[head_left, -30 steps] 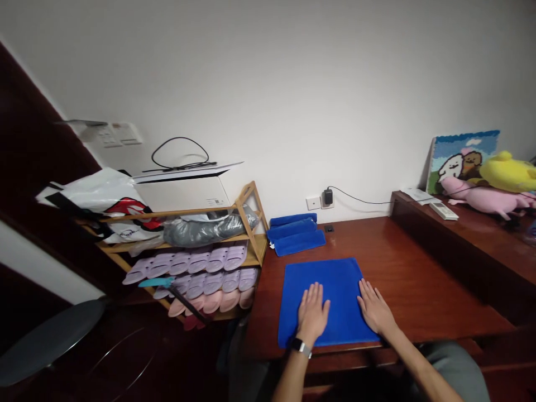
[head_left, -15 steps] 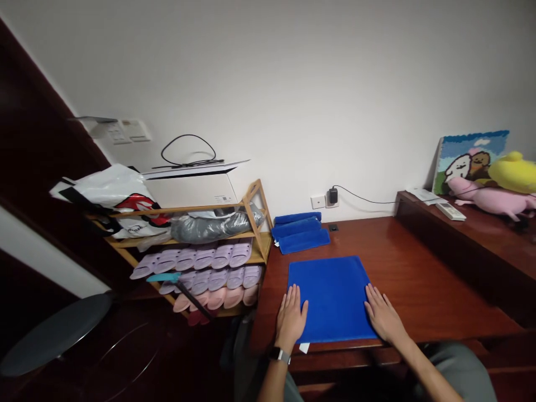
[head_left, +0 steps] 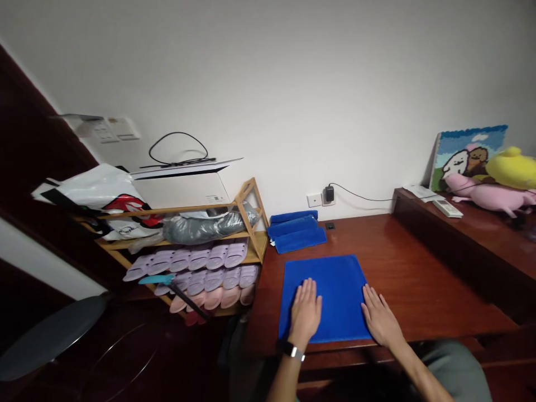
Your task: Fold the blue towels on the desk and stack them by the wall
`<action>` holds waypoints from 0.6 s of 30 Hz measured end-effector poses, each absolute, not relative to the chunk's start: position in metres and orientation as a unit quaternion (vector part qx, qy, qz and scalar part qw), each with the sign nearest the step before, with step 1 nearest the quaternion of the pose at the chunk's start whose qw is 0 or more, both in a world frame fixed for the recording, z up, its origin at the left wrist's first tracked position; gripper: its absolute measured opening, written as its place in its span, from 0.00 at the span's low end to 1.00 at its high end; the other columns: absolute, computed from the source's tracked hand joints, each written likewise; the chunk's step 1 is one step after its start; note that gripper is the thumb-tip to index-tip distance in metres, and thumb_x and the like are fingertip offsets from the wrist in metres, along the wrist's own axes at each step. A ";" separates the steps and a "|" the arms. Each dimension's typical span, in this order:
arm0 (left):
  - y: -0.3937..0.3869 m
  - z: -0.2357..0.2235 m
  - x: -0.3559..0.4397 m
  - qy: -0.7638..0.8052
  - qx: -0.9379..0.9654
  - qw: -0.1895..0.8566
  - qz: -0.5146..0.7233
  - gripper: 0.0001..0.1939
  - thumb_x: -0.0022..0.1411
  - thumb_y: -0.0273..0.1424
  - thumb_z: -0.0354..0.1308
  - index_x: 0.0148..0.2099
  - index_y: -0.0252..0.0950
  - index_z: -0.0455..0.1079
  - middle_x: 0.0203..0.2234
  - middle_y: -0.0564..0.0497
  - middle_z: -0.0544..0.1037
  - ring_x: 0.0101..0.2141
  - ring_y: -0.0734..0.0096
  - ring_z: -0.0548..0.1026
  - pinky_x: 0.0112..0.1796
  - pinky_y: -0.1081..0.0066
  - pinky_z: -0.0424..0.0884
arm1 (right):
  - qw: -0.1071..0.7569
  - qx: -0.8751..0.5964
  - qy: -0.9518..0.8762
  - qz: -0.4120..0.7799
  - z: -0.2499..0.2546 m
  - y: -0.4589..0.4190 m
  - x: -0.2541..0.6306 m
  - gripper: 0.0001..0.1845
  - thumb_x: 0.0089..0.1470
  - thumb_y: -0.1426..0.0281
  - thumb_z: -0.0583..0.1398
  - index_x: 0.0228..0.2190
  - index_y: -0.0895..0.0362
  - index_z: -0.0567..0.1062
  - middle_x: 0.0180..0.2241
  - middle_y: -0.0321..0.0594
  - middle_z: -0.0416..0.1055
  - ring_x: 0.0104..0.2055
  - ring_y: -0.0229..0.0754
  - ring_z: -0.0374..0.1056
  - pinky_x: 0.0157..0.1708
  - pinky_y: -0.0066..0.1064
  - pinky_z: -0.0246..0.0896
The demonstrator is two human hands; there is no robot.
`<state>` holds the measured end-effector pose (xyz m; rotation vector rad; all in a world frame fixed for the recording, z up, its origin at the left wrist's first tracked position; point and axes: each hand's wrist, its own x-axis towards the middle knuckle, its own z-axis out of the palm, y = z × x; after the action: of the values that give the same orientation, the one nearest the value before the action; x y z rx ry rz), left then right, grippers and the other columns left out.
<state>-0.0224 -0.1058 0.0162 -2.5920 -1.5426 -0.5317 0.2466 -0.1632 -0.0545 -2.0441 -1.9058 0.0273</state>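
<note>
Dim, soft light falls brightest on the wall (head_left: 276, 123) behind the desk (head_left: 414, 268); the floor (head_left: 180, 363) left of the desk sinks into near-black. The desk shows faint sheen. Outer edges look stretched and slightly blurred.

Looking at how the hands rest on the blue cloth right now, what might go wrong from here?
The left hand lies flat on the cloth, so sliding it sideways might ruck the fabric. The right hand sits at the cloth's right edge, where its fingers could turn that edge over. The cloth also reaches the table's near edge, so a pull toward the person might let it hang over.
</note>
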 end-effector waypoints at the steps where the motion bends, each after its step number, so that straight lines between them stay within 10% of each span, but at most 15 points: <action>1: -0.111 0.018 -0.001 -0.477 -0.861 0.028 -0.176 0.29 0.78 0.39 0.36 0.75 0.36 0.52 0.71 0.45 0.59 0.71 0.61 0.55 0.69 0.53 0.56 | 0.171 -0.721 -0.671 0.009 -0.054 -0.163 0.246 0.37 0.69 0.58 0.38 0.70 0.64 0.58 0.71 0.47 0.53 0.74 0.49 0.48 0.72 0.48 0.43; 7: -0.130 0.016 0.073 -0.395 -0.906 -0.057 -0.144 0.31 0.78 0.45 0.35 0.75 0.37 0.52 0.71 0.46 0.59 0.71 0.64 0.55 0.69 0.57 0.54 | 0.145 -0.722 -0.676 0.019 -0.047 -0.164 0.247 0.37 0.69 0.58 0.38 0.69 0.67 0.57 0.72 0.48 0.52 0.74 0.48 0.47 0.72 0.47 0.42; 18: -0.132 -0.009 -0.098 -0.566 -0.811 0.047 -0.143 0.32 0.78 0.44 0.38 0.76 0.34 0.47 0.71 0.43 0.57 0.70 0.58 0.56 0.67 0.52 0.60 | 0.154 -0.729 -0.667 0.016 -0.048 -0.166 0.246 0.37 0.69 0.58 0.39 0.70 0.65 0.57 0.71 0.49 0.54 0.74 0.48 0.48 0.72 0.47 0.42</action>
<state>-0.0975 -0.1320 -0.0088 -2.4725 -1.7263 -0.4376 0.2456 -0.1658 -0.0476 -2.0882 -1.9122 0.0453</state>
